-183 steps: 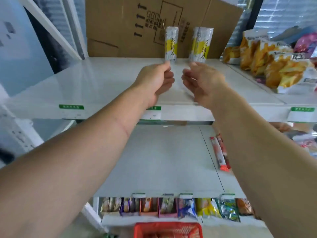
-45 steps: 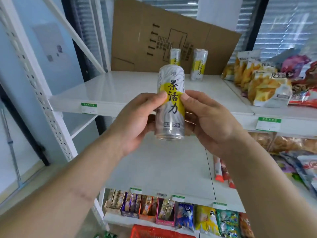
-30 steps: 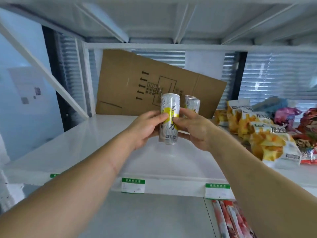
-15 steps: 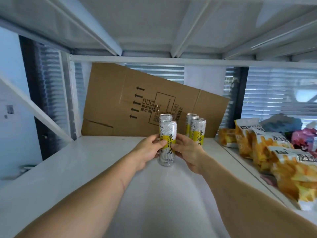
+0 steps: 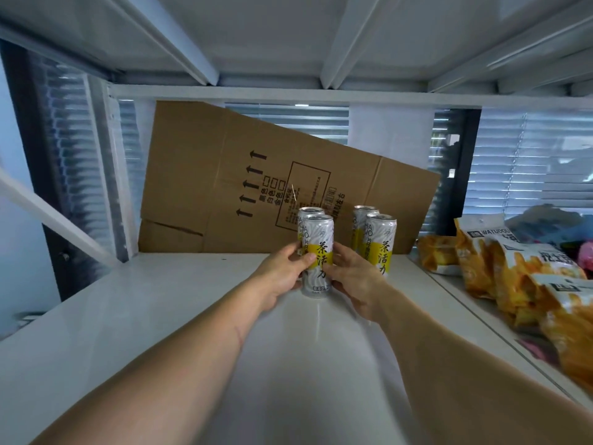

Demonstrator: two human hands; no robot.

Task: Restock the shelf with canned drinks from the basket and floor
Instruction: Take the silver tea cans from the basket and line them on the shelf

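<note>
A tall silver can with a yellow band stands upright on the white shelf, its base touching the surface. My left hand wraps its left side and my right hand its right side. Directly behind it stands a second can, mostly hidden. To the right stand two more of the same cans, one in front and one behind. The basket and the floor are out of view.
A flattened cardboard box leans against the back of the shelf. Yellow snack bags crowd the neighbouring shelf section on the right. The upper shelf's underside hangs close overhead. A white diagonal brace crosses the left side.
Both hands carried the can from in front of the shelf up and back to the rear, and it now rests on the shelf in front of another can.
</note>
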